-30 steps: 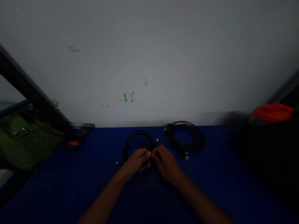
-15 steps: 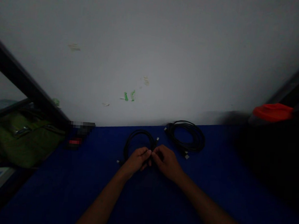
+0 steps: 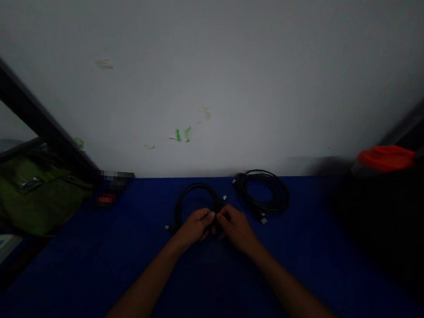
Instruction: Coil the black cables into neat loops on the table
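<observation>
A coiled black cable [image 3: 197, 185] lies on the blue surface [image 3: 209, 291], with a metal-tipped plug showing at its left and another at its upper right. My left hand [image 3: 195, 226] is closed on the near right side of this coil, thumb against the fingers. Right beside it, my right hand [image 3: 238, 228] pinches at the same stretch of cable, and the fingertips of both hands nearly meet. Exactly what the fingertips grip there is too dark to make out. Behind my right hand sits a second coiled black cable [image 3: 284, 194], apart from both hands, its plugs pointing left and toward me.
A pale wall [image 3: 262, 84] rises behind the surface. To the left are a green bag [image 3: 47, 195], a dark frame post [image 3: 36, 101] and a blurred-out dark item with red [image 3: 106, 199]. At the right stand a red-orange lid [image 3: 386, 158] and a large black shape [image 3: 386, 231].
The fingers of my right hand have shifted slightly at the cable, with lower fingertips now showing beneath. Otherwise both hands and both coils stay nearly in place; the view has tilted a little.
</observation>
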The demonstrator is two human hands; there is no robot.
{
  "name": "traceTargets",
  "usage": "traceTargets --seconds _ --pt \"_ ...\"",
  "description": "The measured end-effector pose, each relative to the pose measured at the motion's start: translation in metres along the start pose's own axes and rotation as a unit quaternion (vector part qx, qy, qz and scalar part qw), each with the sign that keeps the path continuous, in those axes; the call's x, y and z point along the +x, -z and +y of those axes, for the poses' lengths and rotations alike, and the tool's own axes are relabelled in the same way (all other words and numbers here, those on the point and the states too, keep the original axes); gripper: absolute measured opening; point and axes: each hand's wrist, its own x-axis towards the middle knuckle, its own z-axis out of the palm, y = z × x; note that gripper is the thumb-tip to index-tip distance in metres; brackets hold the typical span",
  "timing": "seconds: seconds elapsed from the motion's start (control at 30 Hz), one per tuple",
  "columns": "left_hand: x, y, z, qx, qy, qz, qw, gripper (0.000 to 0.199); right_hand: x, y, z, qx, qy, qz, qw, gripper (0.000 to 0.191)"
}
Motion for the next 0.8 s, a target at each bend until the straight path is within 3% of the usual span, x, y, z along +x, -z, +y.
traceTargets --seconds 0.2,0.37,0.5,0.63,0.7,0.8 --pt "0.002 0.000 -0.004 0.042 -0.007 -0.005 0.999 0.039 0.003 -0.002 -0.002 0.159 -0.128 -0.006 0.979 0.010" --pt "0.001 -0.002 -0.005 0.057 -0.016 -0.004 0.998 0.038 0.000 0.002 -0.009 0.258 -0.171 -0.034 0.950 0.009" --pt "0.000 -0.004 -0.002 0.052 -0.031 0.004 0.998 0.038 0.000 0.008 -0.008 0.355 -0.217 -0.101 0.904 0.016" --pt "-0.001 -0.007 0.000 0.054 -0.042 0.014 0.998 0.038 0.002 0.011 -0.005 0.409 -0.269 -0.126 0.863 0.019" --pt "-0.002 -0.006 0.001 0.054 -0.047 0.016 0.997 0.037 0.002 0.011 -0.004 0.393 -0.236 -0.131 0.879 0.017" --pt "-0.002 -0.005 0.002 0.051 -0.050 0.017 0.997 0.038 0.002 0.012 -0.004 0.281 -0.142 -0.100 0.944 0.013"
